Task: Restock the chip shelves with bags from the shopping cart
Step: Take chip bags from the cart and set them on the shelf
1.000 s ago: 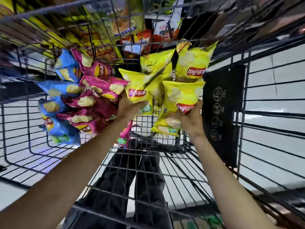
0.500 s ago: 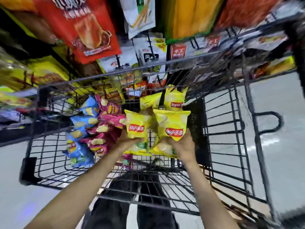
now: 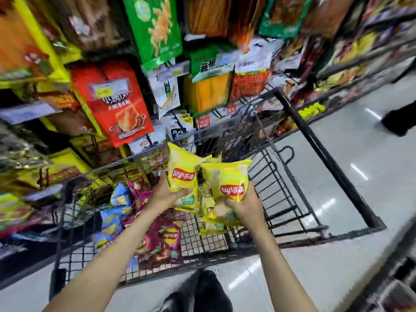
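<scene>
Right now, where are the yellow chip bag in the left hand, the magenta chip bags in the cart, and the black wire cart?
yellow chip bag (image 3: 182, 174): head view, red logo.
magenta chip bags (image 3: 165, 240): head view, front of bag.
black wire cart (image 3: 273, 192): head view, right side wall.

Yellow chip bags (image 3: 183, 176) held upright above black wire cart (image 3: 281, 176).

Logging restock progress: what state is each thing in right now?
left hand: grips a yellow chip bag, lifted above the cart.
right hand: grips several yellow bags, lifted.
shopping cart: holds bags.
purple bags: lying in the cart.
blue bags: lying in the cart.
</scene>
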The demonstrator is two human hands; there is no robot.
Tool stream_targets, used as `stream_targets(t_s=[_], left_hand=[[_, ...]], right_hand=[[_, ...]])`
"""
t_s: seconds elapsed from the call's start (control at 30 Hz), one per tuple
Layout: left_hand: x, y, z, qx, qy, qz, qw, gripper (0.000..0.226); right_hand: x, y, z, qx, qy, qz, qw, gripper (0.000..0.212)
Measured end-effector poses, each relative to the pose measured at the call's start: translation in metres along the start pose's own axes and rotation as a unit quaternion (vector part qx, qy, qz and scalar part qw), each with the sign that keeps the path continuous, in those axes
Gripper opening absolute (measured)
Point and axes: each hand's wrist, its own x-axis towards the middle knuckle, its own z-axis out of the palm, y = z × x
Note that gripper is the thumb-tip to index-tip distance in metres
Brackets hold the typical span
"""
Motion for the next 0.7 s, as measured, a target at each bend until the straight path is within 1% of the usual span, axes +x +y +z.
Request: stream_targets(t_s=[0.03,0.13,0.27,0.33,0.43,0.5,0.53,0.63,0.67,0.7], left_hand=[[-0.004,0.007,-0.006,0.004,-0.001,0.012,1.000,0.087],[-0.012,0.028,-0.017,0.014,-0.018,0.065,0.998,0.109],[-0.035,0.083,-0.013,0.029,-0.055,0.114,0.991,0.119],[-0.041,0.109,-0.001,0.026,-0.079,0.143,0.986,0.122],[-0.046,0.147,0.026,0.039,-0.122,0.187,0.974,0.133],[-0.061,0.180,0.048,0.032,-0.152,0.215,0.964,0.128],[-0.075,0.198,0.057,0.032,-0.162,0.233,0.958,0.122],[-0.105,0.241,0.088,0.038,-0.185,0.291,0.938,0.080],[-0.112,0.254,0.098,0.040,-0.193,0.306,0.931,0.075],[-0.116,0.266,0.109,0.043,-0.201,0.320,0.925,0.075]], right_hand=[[-0.010,-0.004,-0.005,-0.004,0.009,-0.001,1.000,0.074],[-0.039,-0.012,-0.022,0.026,0.057,0.013,0.998,0.061],[-0.078,-0.021,-0.058,0.047,0.151,0.001,0.987,0.062],[-0.098,-0.020,-0.083,0.063,0.194,0.018,0.979,0.064],[-0.127,-0.013,-0.126,0.087,0.269,0.045,0.958,0.065],[-0.144,-0.009,-0.155,0.093,0.316,0.057,0.942,0.067],[-0.151,-0.007,-0.168,0.090,0.336,0.064,0.935,0.069],[-0.173,0.004,-0.206,0.086,0.383,0.079,0.916,0.074],[-0.179,0.008,-0.218,0.097,0.398,0.077,0.909,0.075],[-0.185,0.011,-0.231,0.114,0.415,0.075,0.900,0.077]])
